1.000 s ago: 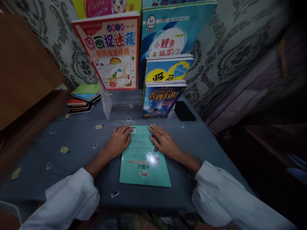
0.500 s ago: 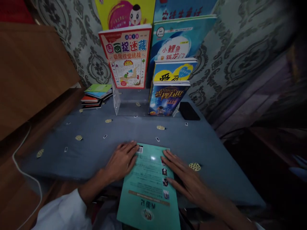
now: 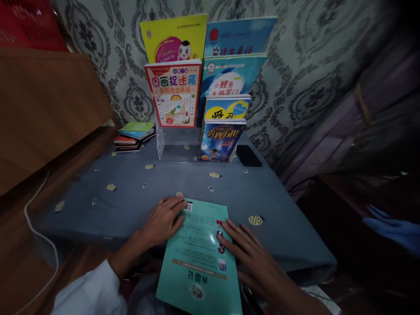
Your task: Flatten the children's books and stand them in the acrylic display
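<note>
A green book (image 3: 200, 258) lies with its printed back cover up and its text upside down to me, its near part reaching past the table's front edge. At its upper left corner, beside the barcode, my left hand (image 3: 166, 221) grips the edge, fingers close together and thumb against the side. My right hand (image 3: 252, 251) rests along the right edge, fingers stretched out and spread, fingertips on the cover near a column of small portraits. Its thumb is partly hidden beside the book.
A clear acrylic stand (image 3: 177, 146) holds several upright books, including a red-bordered picture book (image 3: 177, 96) and a dark blue book (image 3: 221, 140). A small stack of books (image 3: 136, 133) lies left of it, a black phone (image 3: 248, 155) right. A white cable (image 3: 49, 238) hangs at the left.
My right hand has slid down the book's right edge, from near the upper corner towards me. The left hand stays at its corner. The view has tilted up, showing more of the stand.
</note>
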A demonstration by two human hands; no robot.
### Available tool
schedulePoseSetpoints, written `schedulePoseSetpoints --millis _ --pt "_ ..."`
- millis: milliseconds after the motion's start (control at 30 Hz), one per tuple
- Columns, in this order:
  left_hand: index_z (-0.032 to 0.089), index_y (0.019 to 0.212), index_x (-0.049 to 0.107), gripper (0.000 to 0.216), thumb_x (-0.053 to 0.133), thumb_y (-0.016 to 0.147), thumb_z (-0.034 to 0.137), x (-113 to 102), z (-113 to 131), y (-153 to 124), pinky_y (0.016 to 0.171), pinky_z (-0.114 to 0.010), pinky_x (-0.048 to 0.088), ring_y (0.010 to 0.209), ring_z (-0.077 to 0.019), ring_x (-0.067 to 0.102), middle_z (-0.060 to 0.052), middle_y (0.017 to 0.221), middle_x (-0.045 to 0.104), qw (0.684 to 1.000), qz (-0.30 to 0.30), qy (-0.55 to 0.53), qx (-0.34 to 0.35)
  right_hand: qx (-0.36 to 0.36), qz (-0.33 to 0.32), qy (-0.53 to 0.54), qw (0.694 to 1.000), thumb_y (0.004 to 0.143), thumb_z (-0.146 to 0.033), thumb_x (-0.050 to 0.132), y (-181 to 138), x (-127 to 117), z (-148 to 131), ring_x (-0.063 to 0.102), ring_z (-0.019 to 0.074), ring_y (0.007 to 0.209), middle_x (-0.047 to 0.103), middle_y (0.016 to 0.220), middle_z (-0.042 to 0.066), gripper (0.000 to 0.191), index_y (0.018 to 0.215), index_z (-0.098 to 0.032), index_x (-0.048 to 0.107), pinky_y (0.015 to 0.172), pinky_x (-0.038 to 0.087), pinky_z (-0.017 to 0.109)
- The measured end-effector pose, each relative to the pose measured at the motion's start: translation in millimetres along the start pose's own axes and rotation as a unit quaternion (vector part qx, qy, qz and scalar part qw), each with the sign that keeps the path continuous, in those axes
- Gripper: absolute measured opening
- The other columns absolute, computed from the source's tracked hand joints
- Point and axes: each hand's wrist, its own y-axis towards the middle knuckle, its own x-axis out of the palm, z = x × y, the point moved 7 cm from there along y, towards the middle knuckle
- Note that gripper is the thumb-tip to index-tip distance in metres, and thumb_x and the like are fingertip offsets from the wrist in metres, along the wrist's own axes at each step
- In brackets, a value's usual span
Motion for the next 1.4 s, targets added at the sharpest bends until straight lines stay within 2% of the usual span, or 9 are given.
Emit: schedulePoseSetpoints --millis 233,400,633,767,900,1067,1233,1333,1400 --pt "0.021 0.131 0.066 0.041 0.044 0.102 0.04 -9 -17 9 0.112 -0.047 0.044 0.129 -0.0242 0.06 -0.009 0.139 0.064 0.99 -0.023 -0.132 -0.044 -0.015 0.002 0.057 0.998 0.1 -0.044 0.056 20 -36 7 0.042 0.0262 0.146 0.048 0.156 0.007 0.062 0.156 -0.037 0.033 0.111 0.05 0.045" --pt "0.023 0.13 0.067 0.044 0.039 0.102 0.041 -13 -33 15 0.113 -0.045 0.044 0.128 -0.0236 0.061 -0.006 0.135 0.067 0.965 -0.026 -0.241 -0.099 0.004 0.06 0.154 0.986 0.102 -0.045 0.049 40 -51 25 0.062 0.0239 0.129 0.061 0.143 0.008 0.046 0.148 -0.037 0.05 0.104 0.056 0.04" --pt "0.026 0.139 0.06 0.048 0.052 0.094 0.042 -11 -40 12 0.111 -0.042 0.046 0.129 -0.0255 0.059 -0.005 0.143 0.062 0.934 -0.05 -0.334 -0.117 0.157 0.153 0.249 0.943 0.095 -0.062 0.051 71 -67 53 0.075 0.0295 0.1 0.078 0.109 0.011 0.048 0.108 -0.024 0.077 0.085 0.063 0.041" --pt "0.024 0.128 0.065 0.043 0.042 0.1 0.048 -3 -38 19 0.107 -0.042 0.048 0.119 -0.0246 0.063 -0.005 0.128 0.071 0.937 -0.013 -0.318 -0.146 0.219 0.184 0.232 0.93 0.094 -0.061 0.052 85 -73 64 0.071 0.023 0.065 0.075 0.07 0.004 0.049 0.068 -0.025 0.072 0.061 0.06 0.032" --pt "0.024 0.136 0.058 0.05 0.036 0.101 0.053 7 -40 28 0.113 -0.044 0.043 0.129 -0.0242 0.057 -0.006 0.135 0.066 0.927 0.041 -0.34 -0.151 0.24 0.22 0.294 0.898 0.093 -0.059 0.055 96 -71 73 0.071 0.0215 0.072 0.077 0.086 0.004 0.039 0.089 -0.024 0.073 0.064 0.061 0.032" --pt "0.019 0.127 0.062 0.056 0.039 0.097 0.06 17 -59 27 0.111 -0.045 0.043 0.125 -0.0274 0.057 -0.01 0.126 0.068 0.902 0.078 -0.34 -0.256 0.256 0.242 0.349 0.869 0.095 -0.057 0.054 104 -62 84 0.071 0.021 0.079 0.076 0.108 0.006 0.042 0.111 -0.022 0.07 0.064 0.061 0.032" --pt "0.02 0.1 0.068 0.056 0.04 0.094 0.069 9 -56 31 0.08 -0.033 0.053 0.08 -0.0205 0.06 -0.003 0.077 0.064 0.886 0.066 -0.372 -0.27 0.269 0.263 0.343 0.861 0.093 -0.06 0.053 112 -58 92 0.062 0.0155 0.06 0.074 0.091 0.004 0.044 0.103 -0.02 0.071 0.053 0.057 0.028" --pt "0.02 0.105 0.067 0.058 0.039 0.095 0.069 10 -54 31 0.062 -0.028 0.048 0.062 -0.016 0.052 0.001 0.069 0.057 0.875 0.031 -0.402 -0.269 0.295 0.233 0.357 0.855 0.094 -0.062 0.05 116 -48 98 0.05 0.0118 0.044 0.066 0.07 0.0 0.046 0.099 -0.02 0.07 0.039 0.047 0.025" --pt "0.019 0.114 0.064 0.056 0.039 0.096 0.065 9 -56 30 0.061 -0.029 0.049 0.061 -0.0162 0.053 0.0 0.072 0.059 0.887 0.02 -0.387 -0.251 0.302 0.191 0.343 0.869 0.095 -0.059 0.05 117 -37 102 0.052 0.0133 0.045 0.062 0.064 -0.001 0.044 0.098 -0.019 0.069 0.039 0.045 0.025"
